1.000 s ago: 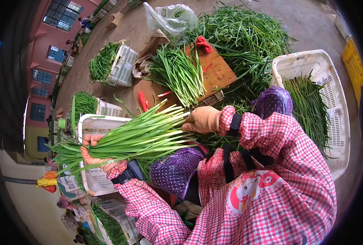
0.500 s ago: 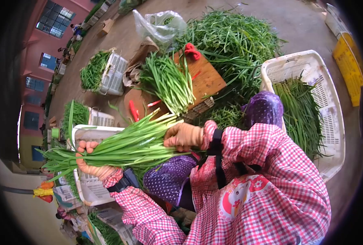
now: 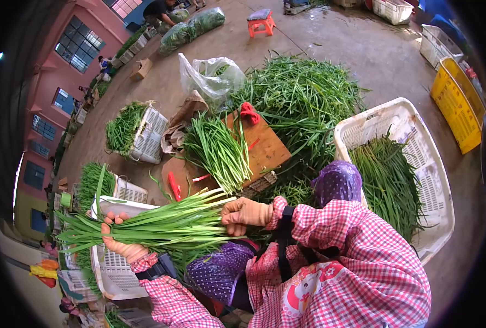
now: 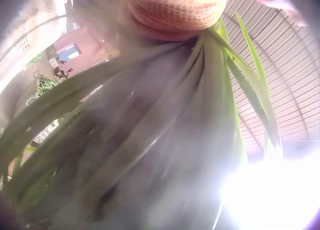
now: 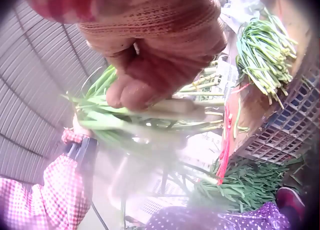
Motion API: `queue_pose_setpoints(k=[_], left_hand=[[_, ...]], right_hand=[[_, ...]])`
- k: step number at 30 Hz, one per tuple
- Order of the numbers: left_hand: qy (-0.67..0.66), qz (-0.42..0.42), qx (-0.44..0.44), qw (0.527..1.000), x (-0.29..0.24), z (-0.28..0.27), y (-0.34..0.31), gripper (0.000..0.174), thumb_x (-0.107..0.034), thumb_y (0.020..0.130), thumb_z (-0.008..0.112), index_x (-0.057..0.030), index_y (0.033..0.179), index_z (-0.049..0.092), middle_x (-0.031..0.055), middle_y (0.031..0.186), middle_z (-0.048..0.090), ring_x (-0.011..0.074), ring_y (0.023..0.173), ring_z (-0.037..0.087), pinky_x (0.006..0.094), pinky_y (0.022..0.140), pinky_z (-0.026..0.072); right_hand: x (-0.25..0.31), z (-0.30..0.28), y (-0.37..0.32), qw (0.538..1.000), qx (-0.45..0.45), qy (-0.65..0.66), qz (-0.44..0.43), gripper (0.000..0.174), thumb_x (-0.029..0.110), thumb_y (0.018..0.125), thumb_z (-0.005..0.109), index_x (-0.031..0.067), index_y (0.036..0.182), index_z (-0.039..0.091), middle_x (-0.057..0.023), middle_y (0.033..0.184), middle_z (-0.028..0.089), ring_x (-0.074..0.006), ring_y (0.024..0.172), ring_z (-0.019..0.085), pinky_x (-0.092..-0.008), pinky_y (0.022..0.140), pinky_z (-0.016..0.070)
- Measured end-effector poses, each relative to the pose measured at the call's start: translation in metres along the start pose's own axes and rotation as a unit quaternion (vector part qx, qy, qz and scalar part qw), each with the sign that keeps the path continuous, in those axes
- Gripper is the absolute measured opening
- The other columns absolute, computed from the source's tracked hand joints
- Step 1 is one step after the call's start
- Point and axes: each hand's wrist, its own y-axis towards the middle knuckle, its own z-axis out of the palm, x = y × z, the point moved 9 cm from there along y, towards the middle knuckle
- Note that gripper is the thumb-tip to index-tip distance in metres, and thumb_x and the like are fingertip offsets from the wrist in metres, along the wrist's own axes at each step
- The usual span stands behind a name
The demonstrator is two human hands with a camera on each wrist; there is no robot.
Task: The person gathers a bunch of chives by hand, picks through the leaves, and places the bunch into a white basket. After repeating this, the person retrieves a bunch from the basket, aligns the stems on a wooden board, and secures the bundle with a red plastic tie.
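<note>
The person is holding a bunch of green onions (image 3: pixel 166 225) crosswise in front of the body, above the knees, with the pale stalk ends pointing toward the right hand and the leaf tips fanning out past the left. The left hand (image 3: pixel 121 243), in a knit glove, is cradling the leafy half from below, its fingers curling up and over the leaves and clamping them against the palm. The gloved right hand (image 3: pixel 246 213) is gripping the stalk end, its fingers and thumb wrapping tightly around the stems; the right wrist view is showing the thumb pressing onto the white stalks. Below the left hand a white plastic crate (image 3: pixel 109 268) is sitting on the ground. Just beyond the bunch a wooden board (image 3: pixel 265 147) is carrying a loose bundle of cut greens (image 3: pixel 216 150) and a red cloth (image 3: pixel 249 112). Behind the board a large pile of greens (image 3: pixel 303 98) is lying on the concrete floor, next to a clear plastic bag (image 3: pixel 210 76). To the person's right a big white basket (image 3: pixel 388 109) is holding more greens.
</note>
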Motion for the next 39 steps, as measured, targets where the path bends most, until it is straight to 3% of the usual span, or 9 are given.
queue_pose_setpoints(k=[7,11,13,16,19,24,27,37,39], left_hand=[[-0.008,0.030,-0.056,0.998,-0.044,-0.039,0.013,0.019,-0.025,0.088,0.055,-0.0062,0.089,0.058,0.0050,0.085,0.065,0.0216,0.072,0.061,0.0345,0.068,0.0538],[0.033,0.025,-0.101,0.994,-0.055,-0.023,0.008,0.018,-0.026,0.085,0.057,-0.0088,0.085,0.056,0.0047,0.079,0.063,0.0185,0.070,0.061,0.0330,0.068,0.0527],[0.054,0.043,-0.142,0.987,-0.048,-0.009,0.005,0.020,-0.028,0.083,0.059,-0.0079,0.086,0.058,0.0052,0.071,0.060,0.0191,0.069,0.059,0.0318,0.067,0.0501],[0.157,0.002,-0.119,0.980,-0.026,0.031,-0.003,0.019,-0.025,0.078,0.061,-0.0065,0.085,0.061,0.0064,0.071,0.060,0.0174,0.066,0.056,0.0302,0.066,0.0474],[0.245,-0.031,-0.128,0.960,0.001,0.091,-0.026,0.019,-0.024,0.077,0.063,-0.0058,0.082,0.062,0.0068,0.070,0.060,0.0166,0.065,0.057,0.0284,0.065,0.0460],[0.276,-0.021,-0.079,0.958,0.051,0.112,-0.011,0.018,-0.015,0.073,0.069,-0.0021,0.083,0.063,0.0088,0.067,0.060,0.0182,0.056,0.057,0.0283,0.053,0.0475],[0.297,0.021,-0.056,0.953,0.073,0.137,-0.014,0.026,-0.015,0.074,0.072,0.0008,0.093,0.064,0.0062,0.080,0.063,0.0183,0.067,0.061,0.0309,0.061,0.0505],[0.431,-0.135,0.247,0.858,0.099,0.187,-0.049,0.043,-0.028,0.079,0.072,-0.0018,0.112,0.060,0.0034,0.104,0.062,0.0125,0.087,0.057,0.0288,0.079,0.0459],[0.347,-0.305,0.231,0.856,0.119,0.167,-0.059,0.044,-0.035,0.082,0.069,-0.0038,0.111,0.059,0.0051,0.103,0.063,0.0132,0.086,0.058,0.0277,0.078,0.0474]], right_hand=[[-0.008,-0.050,-0.040,0.963,0.082,-0.221,0.128,0.017,0.020,0.091,0.054,0.0041,0.092,0.059,-0.0066,0.077,0.067,-0.0145,0.064,0.063,-0.0291,0.057,0.0528],[0.012,-0.083,-0.055,0.582,0.069,-0.788,0.187,0.031,0.026,0.079,0.063,0.0077,0.104,0.062,-0.0137,0.085,0.067,-0.0285,0.077,0.065,-0.0400,0.068,0.0512],[0.038,-0.068,-0.068,0.572,0.025,-0.787,0.231,0.054,0.028,0.076,0.066,0.0096,0.124,0.049,-0.0151,0.099,0.065,-0.0286,0.095,0.063,-0.0384,0.077,0.0505],[0.096,-0.007,-0.060,0.751,-0.060,-0.656,-0.047,0.087,0.030,0.068,0.075,0.0052,0.138,0.030,-0.0213,0.116,0.058,-0.0335,0.107,0.057,-0.0386,0.087,0.0471],[0.125,0.038,-0.048,0.790,-0.072,-0.512,-0.328,0.097,0.032,0.064,0.081,0.0018,0.139,0.027,-0.0254,0.126,0.049,-0.0352,0.115,0.051,-0.0373,0.094,0.0429],[0.145,0.075,-0.011,0.848,-0.071,-0.396,-0.345,0.109,0.033,0.064,0.084,-0.0052,0.141,0.017,-0.0243,0.133,0.043,-0.0272,0.124,0.043,-0.0328,0.104,0.0338],[0.153,0.075,0.000,0.882,-0.121,-0.358,-0.281,0.099,0.029,0.066,0.082,-0.0011,0.139,0.024,-0.0219,0.117,0.057,-0.0253,0.110,0.055,-0.0335,0.094,0.0434],[0.139,0.023,0.018,0.970,-0.065,-0.106,-0.210,0.044,0.016,0.076,0.073,0.0030,0.115,0.056,-0.0042,0.096,0.066,-0.0127,0.084,0.061,-0.0291,0.075,0.0505],[0.134,0.020,0.017,0.974,-0.043,-0.098,-0.200,0.042,0.016,0.077,0.073,0.0033,0.114,0.058,-0.0041,0.096,0.066,-0.0125,0.083,0.062,-0.0287,0.075,0.0506]])
